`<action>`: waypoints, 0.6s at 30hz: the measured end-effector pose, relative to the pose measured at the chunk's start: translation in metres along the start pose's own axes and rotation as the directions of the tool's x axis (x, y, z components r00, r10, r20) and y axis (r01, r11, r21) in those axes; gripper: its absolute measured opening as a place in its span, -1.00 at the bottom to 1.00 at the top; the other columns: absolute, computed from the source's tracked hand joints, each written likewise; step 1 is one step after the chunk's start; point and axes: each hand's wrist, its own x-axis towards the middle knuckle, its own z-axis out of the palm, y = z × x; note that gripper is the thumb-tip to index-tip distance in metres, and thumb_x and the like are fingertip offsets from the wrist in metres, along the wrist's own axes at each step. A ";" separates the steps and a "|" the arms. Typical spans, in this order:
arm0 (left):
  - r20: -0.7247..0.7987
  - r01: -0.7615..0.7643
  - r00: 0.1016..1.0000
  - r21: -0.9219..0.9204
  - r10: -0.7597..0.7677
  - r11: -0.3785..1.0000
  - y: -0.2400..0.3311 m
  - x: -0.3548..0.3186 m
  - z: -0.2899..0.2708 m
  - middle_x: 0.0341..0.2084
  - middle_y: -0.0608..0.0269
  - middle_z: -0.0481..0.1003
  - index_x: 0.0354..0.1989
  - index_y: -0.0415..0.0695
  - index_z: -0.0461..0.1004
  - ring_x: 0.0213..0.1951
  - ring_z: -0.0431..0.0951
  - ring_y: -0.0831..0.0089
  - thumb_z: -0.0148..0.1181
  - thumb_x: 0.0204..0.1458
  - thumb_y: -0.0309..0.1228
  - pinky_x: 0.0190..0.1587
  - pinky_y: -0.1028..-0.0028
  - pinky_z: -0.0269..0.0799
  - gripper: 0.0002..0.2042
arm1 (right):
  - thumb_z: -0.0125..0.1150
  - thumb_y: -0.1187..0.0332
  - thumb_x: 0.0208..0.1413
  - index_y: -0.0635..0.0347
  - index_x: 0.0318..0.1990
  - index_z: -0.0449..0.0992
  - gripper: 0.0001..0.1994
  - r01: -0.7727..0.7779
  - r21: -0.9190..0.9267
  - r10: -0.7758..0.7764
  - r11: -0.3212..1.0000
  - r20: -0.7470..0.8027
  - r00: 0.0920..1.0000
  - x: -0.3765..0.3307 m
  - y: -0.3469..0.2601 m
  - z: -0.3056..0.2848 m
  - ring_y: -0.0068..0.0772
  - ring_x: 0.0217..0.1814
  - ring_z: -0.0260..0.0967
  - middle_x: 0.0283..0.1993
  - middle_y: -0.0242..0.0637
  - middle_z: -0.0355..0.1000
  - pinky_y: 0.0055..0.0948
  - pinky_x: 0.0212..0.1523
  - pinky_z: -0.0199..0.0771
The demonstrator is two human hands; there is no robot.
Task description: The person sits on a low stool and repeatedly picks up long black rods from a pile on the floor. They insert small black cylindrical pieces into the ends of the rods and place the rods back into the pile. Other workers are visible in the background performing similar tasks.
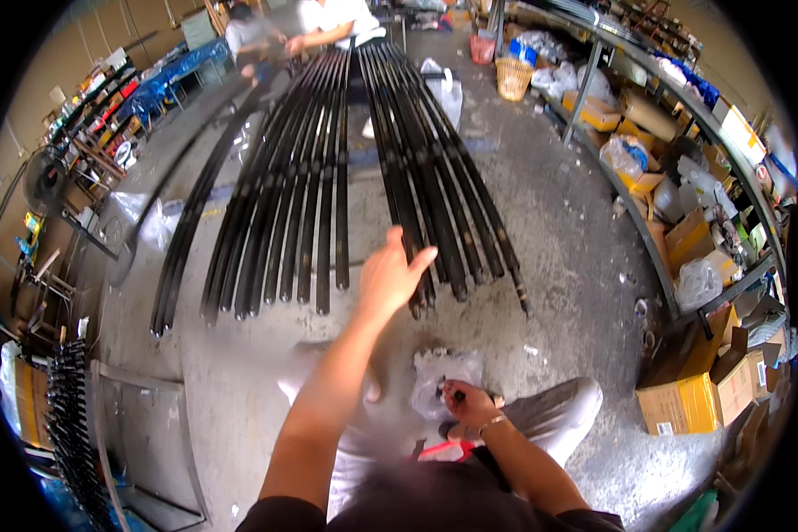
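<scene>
Long black rods (275,186) lie side by side in two groups, running away from me with their ends toward me. My left hand (386,277) reaches to the near end of a rod in the right group (443,208). Its thumb and index finger are spread apart beside that rod, and the other fingers are partly hidden. Low in front of my lap, the fingers of my right hand (473,404) are closed on a small black piece (458,395). A clear plastic bag (430,377) lies on the floor right by that hand.
Shelving (585,89) with boxes and plastic bags lines the right side. An open cardboard box (683,403) stands on the floor below. A metal frame (142,381) is at lower left, a fan (46,182) farther back. Two people (332,22) are at the rods' far end.
</scene>
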 end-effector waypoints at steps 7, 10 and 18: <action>-0.124 -0.091 0.991 -0.336 0.052 0.937 -0.021 -0.039 -0.009 -0.69 0.36 0.29 -0.07 -0.26 0.35 -0.61 0.29 0.58 0.16 0.06 -0.36 -0.52 0.54 0.25 -0.68 | 0.10 0.41 0.06 0.23 -0.40 0.39 -0.91 -0.144 0.041 0.150 0.989 -0.266 0.952 0.020 0.035 -0.043 -0.41 -0.43 0.37 -0.48 -0.32 0.35 -0.54 -0.39 0.47; 0.024 0.004 1.000 -0.659 0.016 0.752 -0.047 -0.092 0.007 -0.63 0.47 0.29 -0.14 -0.21 0.38 -0.59 0.24 0.70 0.09 0.10 -0.44 -0.54 0.66 0.16 -0.81 | 0.08 0.52 0.04 0.36 -0.34 0.32 -0.90 -0.123 0.072 0.140 0.990 -0.330 0.934 0.037 0.044 -0.055 -0.18 -0.38 0.34 -0.40 -0.15 0.28 -0.38 -0.36 0.49; 0.401 0.349 0.864 -0.913 -0.303 -0.213 -0.089 -0.108 0.013 -0.04 0.10 0.40 0.15 -0.09 0.12 -0.15 0.40 0.41 -0.01 0.17 -0.20 -0.11 0.39 0.31 -0.56 | 0.06 0.35 0.11 0.30 0.01 0.14 -0.62 -0.049 -0.113 0.009 0.992 -0.333 0.943 0.076 0.036 -0.047 0.03 -0.09 0.26 -0.04 -0.02 0.19 -0.05 -0.05 0.37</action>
